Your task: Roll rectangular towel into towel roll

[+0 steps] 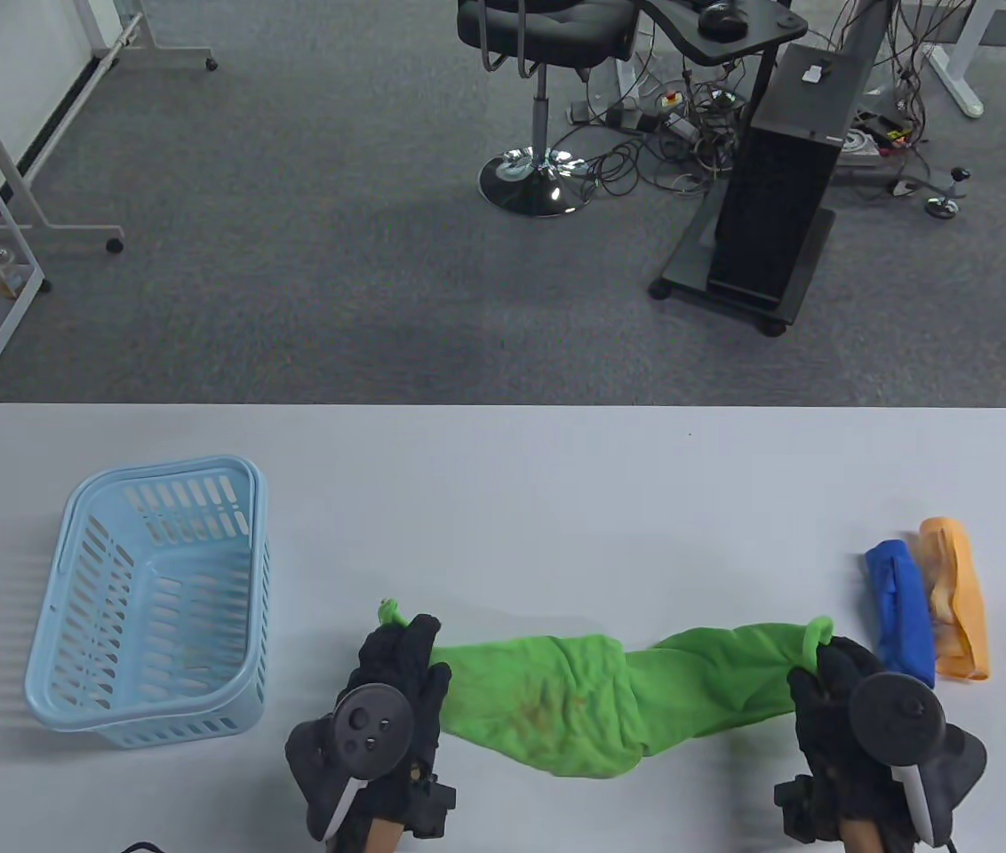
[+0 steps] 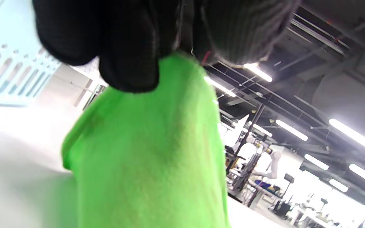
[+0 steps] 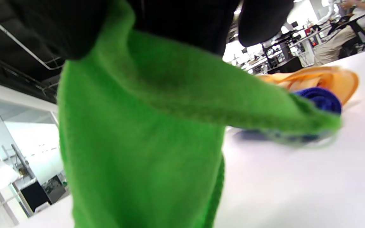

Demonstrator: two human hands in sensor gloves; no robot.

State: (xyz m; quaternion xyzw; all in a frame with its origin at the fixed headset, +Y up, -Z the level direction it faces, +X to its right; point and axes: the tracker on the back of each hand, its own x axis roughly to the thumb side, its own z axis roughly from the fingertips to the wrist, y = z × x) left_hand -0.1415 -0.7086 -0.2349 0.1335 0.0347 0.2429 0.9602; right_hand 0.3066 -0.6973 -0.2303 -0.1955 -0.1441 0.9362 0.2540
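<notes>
Two hands in black sensor gloves reached in from the near edge of a pale tabletop [image 1: 503, 480], each with a round tracker strapped to its back. The left hand [image 1: 383, 711] gripped one end of a bright green towel [image 1: 574, 697], with a small green corner poking out beyond its fingertips. In the left wrist view, the gloved fingers [image 2: 128, 47] curled around bunched green cloth that hung down from them. The right hand [image 1: 858, 724] gripped the towel's other end, where another green tip stuck up above the glove. The right wrist view showed green fabric draping from the dark fingers [image 3: 182, 22], with one flap jutting out sideways.

The towel stretched between the two hands, crumpled and twisted rather than flat, its middle sagging onto the tabletop near the front edge.

Just beside the right hand lay a rolled blue towel [image 1: 901, 613], and touching its far side lay a rolled orange towel [image 1: 958, 600]. Well apart on the left stood a light blue slotted plastic basket [image 1: 152, 600]. Beyond the tabletop were grey carpet, a black office chair [image 1: 543, 35] and a tangle of cables.
</notes>
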